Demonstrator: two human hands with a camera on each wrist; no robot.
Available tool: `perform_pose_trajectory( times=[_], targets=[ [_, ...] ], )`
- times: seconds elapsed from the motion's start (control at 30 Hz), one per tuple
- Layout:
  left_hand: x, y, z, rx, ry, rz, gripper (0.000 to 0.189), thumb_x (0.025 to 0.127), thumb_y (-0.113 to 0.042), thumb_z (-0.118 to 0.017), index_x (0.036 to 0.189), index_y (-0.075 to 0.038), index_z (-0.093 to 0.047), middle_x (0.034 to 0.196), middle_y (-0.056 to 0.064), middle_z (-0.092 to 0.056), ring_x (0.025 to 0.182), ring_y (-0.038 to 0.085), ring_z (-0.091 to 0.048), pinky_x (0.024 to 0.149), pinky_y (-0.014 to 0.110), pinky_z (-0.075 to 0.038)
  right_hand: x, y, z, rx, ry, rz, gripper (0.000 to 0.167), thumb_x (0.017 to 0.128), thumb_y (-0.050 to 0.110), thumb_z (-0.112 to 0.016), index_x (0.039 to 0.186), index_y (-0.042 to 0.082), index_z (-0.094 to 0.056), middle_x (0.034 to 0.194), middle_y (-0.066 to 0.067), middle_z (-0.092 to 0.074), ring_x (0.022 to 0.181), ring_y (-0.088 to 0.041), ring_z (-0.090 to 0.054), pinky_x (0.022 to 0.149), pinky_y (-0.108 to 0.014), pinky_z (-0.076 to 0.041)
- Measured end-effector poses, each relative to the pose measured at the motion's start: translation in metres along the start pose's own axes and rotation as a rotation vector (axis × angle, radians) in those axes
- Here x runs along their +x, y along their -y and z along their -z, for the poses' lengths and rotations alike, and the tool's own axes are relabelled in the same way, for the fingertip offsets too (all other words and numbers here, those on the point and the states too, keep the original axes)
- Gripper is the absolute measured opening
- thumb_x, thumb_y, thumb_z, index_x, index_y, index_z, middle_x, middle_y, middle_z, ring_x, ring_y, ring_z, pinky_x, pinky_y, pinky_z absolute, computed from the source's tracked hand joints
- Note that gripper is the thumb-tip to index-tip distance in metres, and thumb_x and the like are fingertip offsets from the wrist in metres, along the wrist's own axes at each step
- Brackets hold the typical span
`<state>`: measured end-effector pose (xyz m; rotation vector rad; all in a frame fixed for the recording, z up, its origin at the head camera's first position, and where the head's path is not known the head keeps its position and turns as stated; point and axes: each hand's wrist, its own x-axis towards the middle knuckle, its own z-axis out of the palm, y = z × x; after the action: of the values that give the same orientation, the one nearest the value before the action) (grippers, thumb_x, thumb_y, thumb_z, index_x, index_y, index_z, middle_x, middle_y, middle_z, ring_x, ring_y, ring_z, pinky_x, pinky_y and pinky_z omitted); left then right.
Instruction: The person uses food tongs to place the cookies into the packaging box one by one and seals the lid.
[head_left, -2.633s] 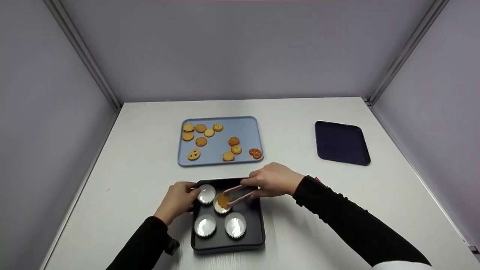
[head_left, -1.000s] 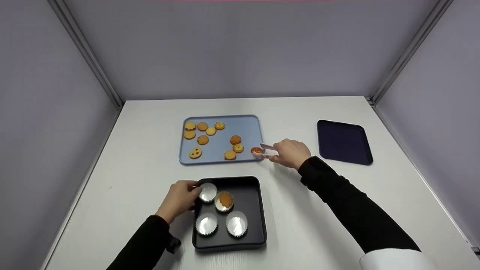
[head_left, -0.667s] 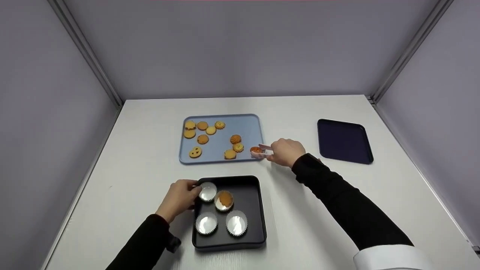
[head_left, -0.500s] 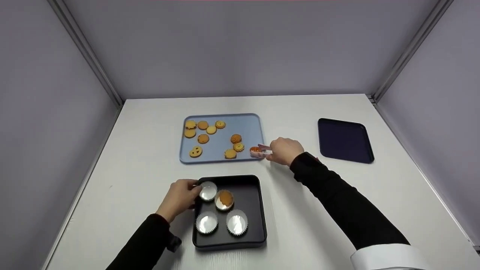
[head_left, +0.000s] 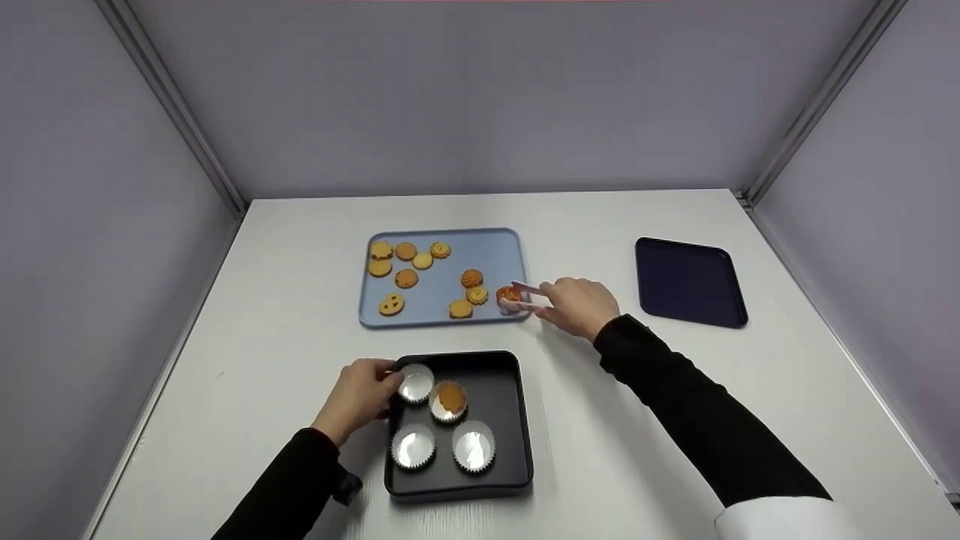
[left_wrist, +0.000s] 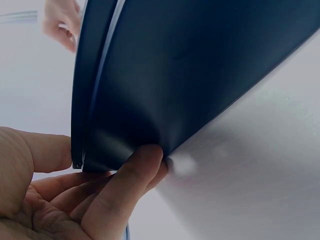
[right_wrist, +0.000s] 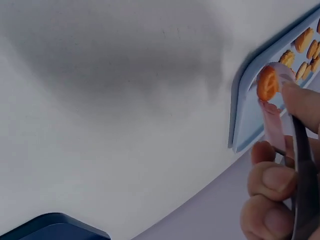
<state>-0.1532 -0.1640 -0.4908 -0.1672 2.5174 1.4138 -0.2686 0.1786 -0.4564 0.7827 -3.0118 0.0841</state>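
My left hand [head_left: 360,397] grips the upper left corner of a black baking pan [head_left: 495,465]; in the left wrist view the thumb is on the rim and the fingers are against the outer side. Inside the pan stand several silver foil cups, and one foil cup [head_left: 441,413] has a brown cookie [head_left: 451,396] in it. My right hand [head_left: 581,306] holds tongs [right_wrist: 274,131] with pink tips. Between those tips is an orange-brown pretzel cookie [right_wrist: 268,83], tilted, over the lower right corner of the blue tray [head_left: 487,251]. Whether the tips squeeze it, I cannot tell.
Several other cookies lie on the blue tray, including a three-holed one [head_left: 391,304] and a swirled one [head_left: 472,278]. A dark navy tray [head_left: 690,281] stands at the right. Grey panels [head_left: 465,97] enclose the white table [head_left: 285,300].
The right hand has moved from the pan to the blue tray with the tongs, leaving the brown cookie in its foil cup. The pretzel cookie has now shifted slightly and tilted. The left hand stays put.
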Motion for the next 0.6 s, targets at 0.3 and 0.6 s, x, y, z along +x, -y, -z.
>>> perform_pose_trajectory(
  times=[0.3,0.6],
  targets=[
    [-0.001,0.000,0.000,0.007,-0.002,-0.004,0.033,0.100,-0.013,-0.061,0.129,-0.001,-0.070,0.092,0.009,-0.070,0.068,0.018,-0.065,0.058,0.029,-0.058,-0.010,0.027,0.018,0.112,-0.117,0.224,0.044,0.098,0.039,-0.069,0.134,0.012,-0.066,0.097,-0.009,-0.070,0.074,-0.024,-0.065,0.064,-0.043,-0.054],
    [-0.001,0.000,0.001,0.002,0.009,0.011,0.031,0.101,-0.015,-0.060,0.128,-0.003,-0.071,0.082,0.007,-0.065,0.065,0.016,-0.063,0.057,0.028,-0.057,-0.020,0.067,0.030,0.103,-0.117,0.503,0.045,0.097,0.042,-0.070,0.132,0.012,-0.068,0.093,-0.005,-0.070,0.069,-0.020,-0.066,0.061,-0.041,-0.056]
  ],
)
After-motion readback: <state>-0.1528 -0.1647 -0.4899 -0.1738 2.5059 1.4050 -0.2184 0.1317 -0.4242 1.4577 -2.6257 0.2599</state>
